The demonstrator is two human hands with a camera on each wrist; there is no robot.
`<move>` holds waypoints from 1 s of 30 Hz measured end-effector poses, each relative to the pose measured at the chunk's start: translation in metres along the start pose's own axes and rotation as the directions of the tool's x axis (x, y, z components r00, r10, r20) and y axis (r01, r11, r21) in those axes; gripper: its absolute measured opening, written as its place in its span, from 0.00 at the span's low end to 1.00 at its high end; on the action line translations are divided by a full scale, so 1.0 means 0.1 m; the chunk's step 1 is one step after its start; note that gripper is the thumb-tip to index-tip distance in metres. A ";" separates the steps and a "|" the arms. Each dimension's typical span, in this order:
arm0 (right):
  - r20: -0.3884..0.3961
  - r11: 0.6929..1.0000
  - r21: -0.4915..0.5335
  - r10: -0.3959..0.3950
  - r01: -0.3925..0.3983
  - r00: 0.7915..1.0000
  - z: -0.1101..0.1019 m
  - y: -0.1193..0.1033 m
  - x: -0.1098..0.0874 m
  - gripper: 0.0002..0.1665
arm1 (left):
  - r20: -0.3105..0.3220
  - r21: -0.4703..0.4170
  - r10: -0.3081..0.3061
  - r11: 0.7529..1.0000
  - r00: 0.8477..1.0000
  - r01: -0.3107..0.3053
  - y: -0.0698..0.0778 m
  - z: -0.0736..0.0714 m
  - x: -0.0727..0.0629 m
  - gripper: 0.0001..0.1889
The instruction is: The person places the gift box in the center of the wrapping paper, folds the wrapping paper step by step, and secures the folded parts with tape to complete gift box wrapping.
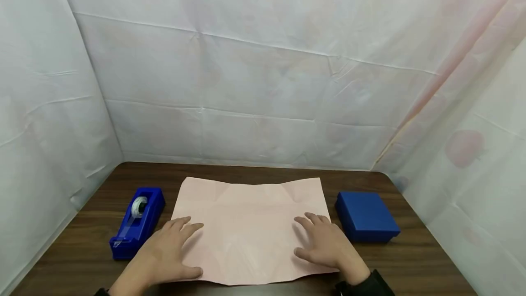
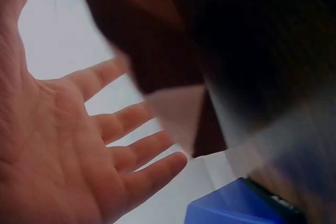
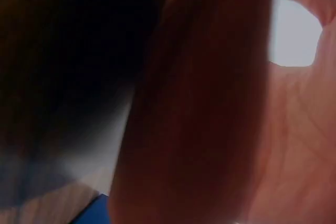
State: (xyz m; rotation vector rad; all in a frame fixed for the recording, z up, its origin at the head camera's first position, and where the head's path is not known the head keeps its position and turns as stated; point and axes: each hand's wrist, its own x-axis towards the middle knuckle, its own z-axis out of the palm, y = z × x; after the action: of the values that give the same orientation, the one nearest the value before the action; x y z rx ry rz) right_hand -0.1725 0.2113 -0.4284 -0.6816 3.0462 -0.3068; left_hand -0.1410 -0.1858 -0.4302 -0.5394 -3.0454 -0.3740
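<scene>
A creased sheet of pale pink paper (image 1: 250, 232) lies spread on the table, its edges slightly raised. Over its left edge is my left hand (image 1: 164, 252), fingers spread and nothing gripped. The right hand (image 1: 326, 243) hovers at the paper's right side, fingers apart and loosely bent, holding nothing. In the left wrist view, the left palm (image 2: 58, 156) and spread fingers show beside the paper's dark underside. Part of the right palm (image 3: 299, 145) appears in the right wrist view, with the shaded paper (image 3: 194, 103) covering the fingers.
A blue tape dispenser (image 1: 141, 223) with a roll of clear tape stands left of the paper. To the right sits a closed blue box (image 1: 365, 218). White sheeting (image 1: 255, 81) hangs behind and at both sides of the dark wooden table (image 1: 427, 264).
</scene>
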 end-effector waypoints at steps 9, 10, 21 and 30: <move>0.114 1.000 -0.016 -0.007 0.009 0.993 0.05 0.02 -0.06 0.46 | 0.154 -0.039 -0.070 0.996 0.986 0.077 -0.02 0.08 -0.02 0.49; 0.122 1.000 -0.011 -0.009 0.010 0.993 0.05 0.01 -0.07 0.46 | 0.158 -0.039 -0.074 0.996 0.985 0.081 -0.02 0.09 -0.03 0.49; 0.143 1.000 -0.010 -0.011 0.013 0.990 0.07 0.02 -0.11 0.47 | 0.182 -0.017 -0.067 0.997 0.981 0.072 -0.02 0.13 0.00 0.49; 0.076 0.998 -0.058 0.018 -0.014 0.997 0.02 0.07 0.00 0.44 | 0.026 0.042 -0.011 0.999 1.000 0.009 0.00 0.09 0.00 0.46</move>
State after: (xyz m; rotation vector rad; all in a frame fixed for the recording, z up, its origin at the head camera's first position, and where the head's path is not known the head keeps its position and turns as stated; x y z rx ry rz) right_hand -0.1760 0.2172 -0.4319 -0.6549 2.9962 -0.1888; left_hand -0.1410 -0.1833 -0.4389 -0.5312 -3.0743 -0.3055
